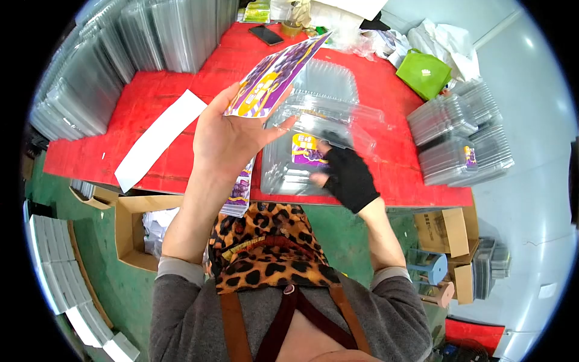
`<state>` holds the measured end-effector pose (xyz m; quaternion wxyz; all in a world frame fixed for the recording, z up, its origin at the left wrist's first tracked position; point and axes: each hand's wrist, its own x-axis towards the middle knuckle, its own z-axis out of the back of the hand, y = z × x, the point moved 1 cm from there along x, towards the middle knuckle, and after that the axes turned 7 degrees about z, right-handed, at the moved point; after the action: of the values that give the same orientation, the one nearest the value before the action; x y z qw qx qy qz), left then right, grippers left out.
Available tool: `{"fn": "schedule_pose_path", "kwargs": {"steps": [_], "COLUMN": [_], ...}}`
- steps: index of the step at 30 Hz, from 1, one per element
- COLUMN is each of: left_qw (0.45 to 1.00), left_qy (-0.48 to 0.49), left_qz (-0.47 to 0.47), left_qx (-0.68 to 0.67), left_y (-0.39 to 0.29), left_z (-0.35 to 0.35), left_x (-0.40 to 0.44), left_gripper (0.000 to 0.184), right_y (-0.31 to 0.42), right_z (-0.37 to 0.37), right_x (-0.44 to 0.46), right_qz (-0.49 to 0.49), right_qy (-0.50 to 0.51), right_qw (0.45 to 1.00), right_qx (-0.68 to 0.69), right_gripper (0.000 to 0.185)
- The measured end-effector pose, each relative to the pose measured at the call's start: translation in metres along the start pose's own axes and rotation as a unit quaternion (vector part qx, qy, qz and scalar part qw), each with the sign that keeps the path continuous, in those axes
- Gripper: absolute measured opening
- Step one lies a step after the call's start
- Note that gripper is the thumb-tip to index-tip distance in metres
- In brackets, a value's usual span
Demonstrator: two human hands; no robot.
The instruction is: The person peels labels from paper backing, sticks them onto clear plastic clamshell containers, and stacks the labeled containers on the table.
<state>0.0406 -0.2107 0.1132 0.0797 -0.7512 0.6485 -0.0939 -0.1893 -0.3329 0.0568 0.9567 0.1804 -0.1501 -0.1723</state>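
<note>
My left hand (232, 130), bare, holds a purple and yellow printed label sheet (271, 78) raised above the red table. My right hand (347, 175), in a black glove with bare fingertips, is over a clear plastic container (283, 172). Its fingers are apart beside a purple and yellow grape label (306, 149) on the container. The container's clear lid stands open behind that hand. Another clear container (332, 78) lies farther back. Below my left wrist, a stack of printed labels (241, 193) lies at the table's front edge.
Stacks of clear containers stand at the back left (169, 36) and on the right (446, 120). A white strip (160, 142) lies left on the red table (211, 69). A phone (265, 35), tape and a green bag (424, 73) are at the back. An open cardboard box (132, 232) sits below.
</note>
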Motion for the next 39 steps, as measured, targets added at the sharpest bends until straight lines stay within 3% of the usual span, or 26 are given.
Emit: {"fn": "schedule_pose_path", "kwargs": {"steps": [1, 3, 6, 12, 15, 19, 24, 27, 31, 32, 35, 37, 39], "left_qw": [1.0, 1.0, 0.999, 1.0, 1.0, 1.0, 0.998, 0.992, 0.965, 0.968, 0.956, 0.967, 0.937], "left_qy": [-0.012, -0.031, -0.033, 0.015, -0.028, -0.013, -0.06, -0.041, -0.151, -0.126, -0.185, -0.154, -0.203], "left_qz": [-0.001, -0.002, -0.003, 0.012, -0.001, 0.004, -0.006, -0.011, -0.042, -0.058, -0.09, -0.083, -0.114], "left_qx": [-0.002, -0.004, 0.007, -0.002, 0.015, 0.014, 0.037, 0.116, 0.212, 0.209, 0.209, 0.186, 0.259], "left_y": [0.0, 0.001, 0.002, 0.0, 0.001, 0.002, 0.003, 0.003, 0.002, -0.001, 0.001, 0.011, 0.027], "left_z": [0.001, 0.001, -0.002, 0.007, 0.002, 0.002, -0.001, 0.0, 0.001, 0.014, 0.025, 0.035, 0.029], "left_x": [-0.001, 0.0, -0.001, -0.003, -0.005, -0.006, -0.008, -0.01, -0.027, -0.028, -0.037, -0.04, -0.046], "left_gripper": [0.041, 0.041, 0.04, 0.041, 0.04, 0.04, 0.042, 0.044, 0.042, 0.042, 0.041, 0.04, 0.04], "right_y": [-0.006, 0.007, 0.01, 0.008, 0.008, 0.006, 0.006, 0.01, 0.01, 0.009, 0.007, 0.006, 0.006], "right_z": [0.002, 0.022, 0.02, 0.017, 0.017, 0.018, 0.019, 0.026, 0.033, 0.033, 0.033, 0.034, 0.036], "right_x": [-0.001, -0.006, -0.014, -0.017, -0.018, -0.02, -0.022, -0.023, -0.021, -0.021, -0.02, -0.02, -0.019], "right_qz": [-0.011, -0.123, 0.14, 0.13, 0.127, 0.142, 0.211, 0.237, 0.246, 0.249, 0.259, 0.26, 0.256], "right_qy": [-0.044, 0.02, -0.081, -0.053, -0.054, -0.075, -0.182, -0.257, -0.281, -0.28, -0.283, -0.284, -0.284], "right_qw": [0.998, 0.992, 0.985, 0.985, 0.986, 0.98, 0.944, 0.911, 0.887, 0.886, 0.882, 0.881, 0.882], "right_qx": [-0.037, 0.007, -0.057, -0.097, -0.098, -0.122, -0.18, -0.218, -0.27, -0.271, -0.274, -0.276, -0.276], "right_gripper": [0.063, 0.06, 0.056, 0.065, 0.067, 0.067, 0.047, 0.033, 0.034, 0.034, 0.035, 0.036, 0.037]}}
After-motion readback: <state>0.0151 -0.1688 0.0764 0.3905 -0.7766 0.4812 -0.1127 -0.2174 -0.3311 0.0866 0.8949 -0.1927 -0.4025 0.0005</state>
